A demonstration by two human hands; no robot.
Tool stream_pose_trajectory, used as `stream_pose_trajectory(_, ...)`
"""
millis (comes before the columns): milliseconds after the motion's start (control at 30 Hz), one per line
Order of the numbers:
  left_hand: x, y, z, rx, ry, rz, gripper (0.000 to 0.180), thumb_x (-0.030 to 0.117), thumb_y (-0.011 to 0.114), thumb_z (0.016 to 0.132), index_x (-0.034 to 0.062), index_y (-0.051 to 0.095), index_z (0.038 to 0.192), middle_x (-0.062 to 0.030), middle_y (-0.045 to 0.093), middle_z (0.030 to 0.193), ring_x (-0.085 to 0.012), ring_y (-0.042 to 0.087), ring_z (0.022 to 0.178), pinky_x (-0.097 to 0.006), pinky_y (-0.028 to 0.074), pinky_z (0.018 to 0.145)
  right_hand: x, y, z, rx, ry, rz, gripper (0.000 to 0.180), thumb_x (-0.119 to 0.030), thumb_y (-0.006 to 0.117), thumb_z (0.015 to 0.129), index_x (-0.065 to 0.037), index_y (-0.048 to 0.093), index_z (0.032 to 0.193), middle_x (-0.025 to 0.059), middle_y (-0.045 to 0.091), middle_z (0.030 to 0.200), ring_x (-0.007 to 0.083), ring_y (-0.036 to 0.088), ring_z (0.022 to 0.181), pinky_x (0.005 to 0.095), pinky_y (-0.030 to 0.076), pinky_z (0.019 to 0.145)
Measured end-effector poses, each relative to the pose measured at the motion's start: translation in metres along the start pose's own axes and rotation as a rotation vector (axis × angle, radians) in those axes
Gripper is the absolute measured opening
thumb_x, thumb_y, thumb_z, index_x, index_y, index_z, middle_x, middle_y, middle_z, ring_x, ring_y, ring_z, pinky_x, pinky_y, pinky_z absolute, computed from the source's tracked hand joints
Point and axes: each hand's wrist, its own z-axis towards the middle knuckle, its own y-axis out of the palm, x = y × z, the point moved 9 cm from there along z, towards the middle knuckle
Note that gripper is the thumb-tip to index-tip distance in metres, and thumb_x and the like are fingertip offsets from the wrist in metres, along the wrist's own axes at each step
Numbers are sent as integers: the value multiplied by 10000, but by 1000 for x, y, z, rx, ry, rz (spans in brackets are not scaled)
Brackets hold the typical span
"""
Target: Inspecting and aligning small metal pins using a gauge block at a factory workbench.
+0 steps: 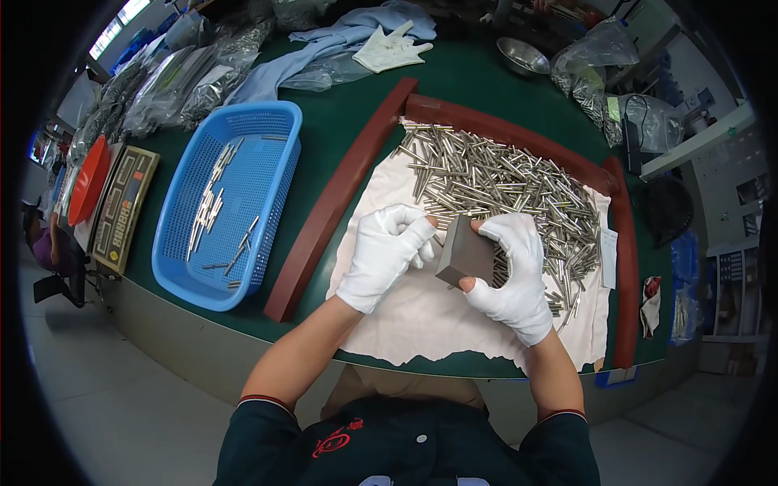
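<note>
My right hand, in a white glove with bare thumb and fingertips, grips a dark grey rectangular block by its edges. The block is held tilted above the pale cloth. Just left of it, my left hand wears a similar white glove. Its thumb and index finger come together in a pinch close to the block; whatever lies between them is too small or hidden to make out. Beyond and beside both hands spreads a heap of short shiny metal rods on the cloth.
Dark red bars frame the cloth on the left, back and right. A blue perforated basket with several rods stands left, beside a scale and an orange-red tray. At the back are a metal bowl, a glove and plastic bags.
</note>
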Motion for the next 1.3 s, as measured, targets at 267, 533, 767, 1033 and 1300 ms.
stream_pose_trajectory(267, 0, 2, 0, -30, -7, 19, 193, 200, 640, 913, 11, 627, 877, -32, 612, 642, -68, 532, 538, -213, 414, 518, 6, -6, 0, 32, 15, 37, 544, -312, 761, 571, -49, 564, 1005, 94, 565, 965, 281, 488, 902, 398, 396, 803)
stream_pose_trajectory(533, 3, 7, -3, -59, 22, 24, 201, 203, 637, 915, 5, 630, 881, -34, 618, 654, -67, 543, 549, -211, 423, 520, 3, 0, 0, -5, 25, 17, 541, -313, 764, 567, -52, 581, 1005, 90, 560, 957, 281, 486, 914, 403, 390, 823)
stream_pose_trajectory(767, 4, 11, -6, -78, 46, 75, 189, 182, 629, 917, -3, 633, 876, -37, 624, 671, -60, 549, 555, -198, 420, 509, 17, -1, -3, 34, 101, -45, 547, -318, 771, 563, -51, 591, 1005, 89, 555, 968, 280, 485, 931, 401, 392, 838)
stream_pose_trajectory(1033, 2, 11, -4, -91, 76, 51, 182, 179, 631, 916, 2, 634, 874, -32, 622, 673, -60, 544, 542, -201, 416, 491, 24, -1, -5, 69, 150, -50, 528, -309, 778, 552, -47, 594, 972, 91, 553, 951, 283, 491, 915, 409, 392, 842)
stream_pose_trajectory(1300, -2, 9, -3, -94, -16, 101, 178, 184, 639, 909, 14, 629, 858, -32, 619, 661, -62, 546, 533, -203, 413, 472, 21, -4, -6, 83, 165, -131, 513, -301, 771, 554, -53, 594, 966, 92, 548, 950, 278, 486, 925, 403, 390, 830)
